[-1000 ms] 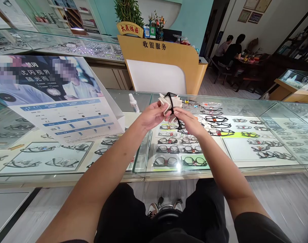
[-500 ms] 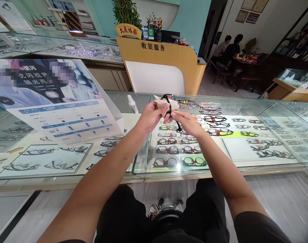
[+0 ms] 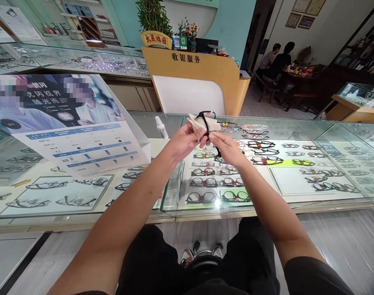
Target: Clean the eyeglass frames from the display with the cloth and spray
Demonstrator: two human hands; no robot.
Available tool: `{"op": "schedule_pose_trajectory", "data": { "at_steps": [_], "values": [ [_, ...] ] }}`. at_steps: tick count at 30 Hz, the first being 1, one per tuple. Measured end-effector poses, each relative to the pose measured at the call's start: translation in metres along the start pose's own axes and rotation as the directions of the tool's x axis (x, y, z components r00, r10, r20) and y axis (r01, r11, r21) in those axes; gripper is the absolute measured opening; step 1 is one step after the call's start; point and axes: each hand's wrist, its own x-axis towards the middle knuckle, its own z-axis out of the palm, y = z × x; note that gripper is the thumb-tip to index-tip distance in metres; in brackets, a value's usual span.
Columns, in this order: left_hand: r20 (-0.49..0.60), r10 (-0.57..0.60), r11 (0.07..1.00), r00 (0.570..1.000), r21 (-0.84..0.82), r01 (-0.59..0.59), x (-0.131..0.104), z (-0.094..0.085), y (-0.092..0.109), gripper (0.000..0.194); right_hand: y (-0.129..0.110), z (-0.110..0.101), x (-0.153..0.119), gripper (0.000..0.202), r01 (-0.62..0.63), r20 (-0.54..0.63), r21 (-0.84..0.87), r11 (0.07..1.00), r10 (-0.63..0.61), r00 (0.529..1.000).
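Above the glass display counter, a pale cloth (image 3: 213,125) lies against the lens of black-framed glasses (image 3: 204,119). My left hand (image 3: 187,141) pinches the cloth around the lens, thumb on the near side. My right hand (image 3: 225,146) grips the frame at its lower right edge, with a dark temple arm hanging under the fingers. Both hands nearly touch. Behind my left hand a small white spray bottle (image 3: 161,127) stands on the glass.
A large printed sign (image 3: 91,143) stands at the left on the glass counter (image 3: 187,215). Rows of glasses (image 3: 203,182) lie inside the case. Beyond stands a wooden cashier desk (image 3: 193,65). Two people (image 3: 279,65) sit at the back right.
The glasses have turned slightly in my hands, and more of the upper frame shows above the cloth. Both hands keep their grip.
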Motion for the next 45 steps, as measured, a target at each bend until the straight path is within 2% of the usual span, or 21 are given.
{"op": "schedule_pose_trajectory", "data": {
  "at_steps": [4,11,17,20,24,30,37,41,45],
  "values": [
    [0.009,-0.001,0.999,1.000,0.041,0.001,0.001,0.000,-0.003,0.041,0.002,0.001,0.000,0.061,0.021,-0.008,-0.034,0.999,-0.022,1.000],
    [0.090,0.055,0.980,0.994,0.186,-0.071,-0.002,0.001,0.003,0.040,0.004,0.003,0.001,0.061,-0.051,0.007,0.033,0.998,0.051,0.999],
    [0.002,0.150,0.976,0.989,0.161,-0.148,-0.005,0.007,0.000,0.046,0.002,0.005,-0.001,0.061,-0.044,0.008,0.034,0.998,0.043,0.999],
    [-0.038,0.155,0.984,0.987,0.099,-0.151,-0.004,0.006,-0.001,0.041,0.000,0.007,-0.002,0.061,-0.034,0.007,-0.005,0.999,0.034,0.999],
    [-0.025,0.140,0.989,0.990,0.053,-0.139,-0.002,0.001,0.001,0.043,-0.001,0.009,-0.002,0.060,-0.024,-0.012,-0.014,1.000,0.024,1.000],
    [-0.062,0.145,0.986,0.987,0.093,-0.139,0.000,-0.006,0.011,0.043,0.001,0.004,-0.002,0.057,-0.034,-0.024,0.002,0.999,0.034,0.999],
    [0.086,0.073,0.988,0.994,0.130,-0.084,-0.002,-0.002,0.013,0.051,0.001,0.004,-0.003,0.059,0.003,-0.004,-0.058,0.998,-0.003,1.000],
    [0.110,0.095,0.977,0.989,0.178,-0.114,-0.001,-0.006,0.006,0.040,0.003,0.006,-0.004,0.062,0.032,-0.040,-0.053,0.998,-0.034,0.999],
    [0.128,0.100,0.969,0.987,0.211,-0.125,0.000,-0.008,0.003,0.042,0.006,0.007,-0.002,0.063,0.050,-0.052,-0.032,0.998,-0.052,0.997]
  ]
}}
